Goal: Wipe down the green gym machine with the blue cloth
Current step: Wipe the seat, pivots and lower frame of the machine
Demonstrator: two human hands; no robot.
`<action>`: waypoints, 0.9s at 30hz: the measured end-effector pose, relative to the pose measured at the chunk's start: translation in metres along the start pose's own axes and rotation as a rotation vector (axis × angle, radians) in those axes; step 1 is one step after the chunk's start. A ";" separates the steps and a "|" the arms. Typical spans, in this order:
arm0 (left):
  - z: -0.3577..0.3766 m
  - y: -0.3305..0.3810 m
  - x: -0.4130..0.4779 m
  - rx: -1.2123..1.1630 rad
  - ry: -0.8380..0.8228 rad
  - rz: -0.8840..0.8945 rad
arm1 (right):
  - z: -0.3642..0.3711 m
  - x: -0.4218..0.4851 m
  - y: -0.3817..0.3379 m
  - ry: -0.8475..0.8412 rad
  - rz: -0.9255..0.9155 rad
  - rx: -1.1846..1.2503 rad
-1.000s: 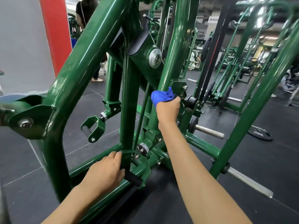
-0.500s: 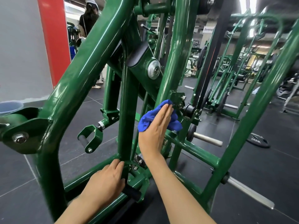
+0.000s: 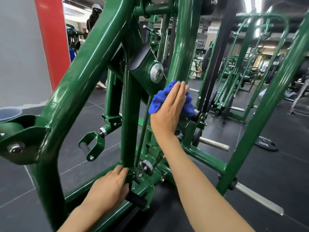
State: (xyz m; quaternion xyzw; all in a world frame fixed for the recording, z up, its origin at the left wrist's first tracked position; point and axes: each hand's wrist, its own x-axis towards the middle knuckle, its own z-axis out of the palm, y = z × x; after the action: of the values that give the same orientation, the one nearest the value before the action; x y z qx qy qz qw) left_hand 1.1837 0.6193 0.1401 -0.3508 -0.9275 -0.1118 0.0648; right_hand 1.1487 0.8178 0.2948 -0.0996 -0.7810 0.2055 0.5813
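Fingers of the person's left hand curl around the foot of the green gym machine's central upright post, thumb side pressed near a short black grip that sticks out just below; that hand is closed on the post's base, and I take the post as my marker. Far left of the post, a grey wall with a red stripe stands behind the thick slanted tube of the frame, and a bolted pivot bracket sits at the tube's lower end. Just left of the post hangs a small green U-shaped bracket with a dark roller. Up and right of the post, a round silver pivot cap shows on a slanted arm. Right of the post, the right hand lies flat, fingers straight and close together, palm pressing the blue cloth against a second upright tube; the cloth bunches out on both sides of the hand. Further right of the post, a bare steel weight peg juts out, and a black weight plate lies on the dark floor. More green machines stand beyond. Behind the frame, top left, another person stands.
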 end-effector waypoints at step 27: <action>-0.004 0.000 0.000 0.012 0.011 0.010 | 0.025 0.098 -0.061 -0.026 -0.392 0.088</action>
State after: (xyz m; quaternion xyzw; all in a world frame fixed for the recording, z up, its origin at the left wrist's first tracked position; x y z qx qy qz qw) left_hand 1.1837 0.6187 0.1438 -0.3545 -0.9260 -0.1077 0.0724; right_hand 1.1007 0.7967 0.4001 0.0827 -0.7831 0.1237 0.6039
